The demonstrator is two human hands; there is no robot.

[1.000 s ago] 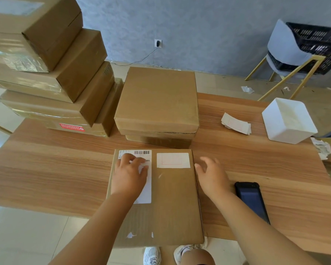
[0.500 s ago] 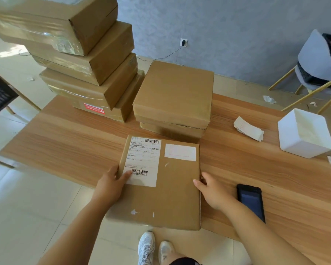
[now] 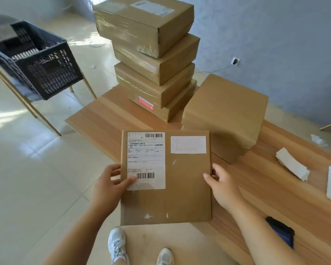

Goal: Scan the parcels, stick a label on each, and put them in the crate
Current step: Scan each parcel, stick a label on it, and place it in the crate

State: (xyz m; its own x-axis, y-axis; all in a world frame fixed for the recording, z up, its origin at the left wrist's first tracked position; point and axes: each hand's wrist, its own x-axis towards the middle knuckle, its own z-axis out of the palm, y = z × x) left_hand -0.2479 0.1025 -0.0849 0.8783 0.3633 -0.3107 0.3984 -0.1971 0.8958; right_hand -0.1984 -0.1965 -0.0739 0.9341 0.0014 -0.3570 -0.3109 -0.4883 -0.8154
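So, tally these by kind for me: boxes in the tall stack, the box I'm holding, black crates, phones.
Boxes in the tall stack: 4
Held box: 1
Black crate: 1
Phone: 1
Total: 7

Between the left fingers (image 3: 116,170) and right fingers (image 3: 208,176), the flat brown cardboard parcel (image 3: 180,197) looks matt and lightly scuffed. Under the left thumb, the white paper shipping label (image 3: 146,159) is smooth. Beyond the fingertips, the stacked brown cardboard boxes (image 3: 151,73) carry glossy clear tape. Right of the right fingers, the light wood-grain table (image 3: 275,188) seems satin laminate. Far left, the black lattice crate (image 3: 52,73) is matt plastic.
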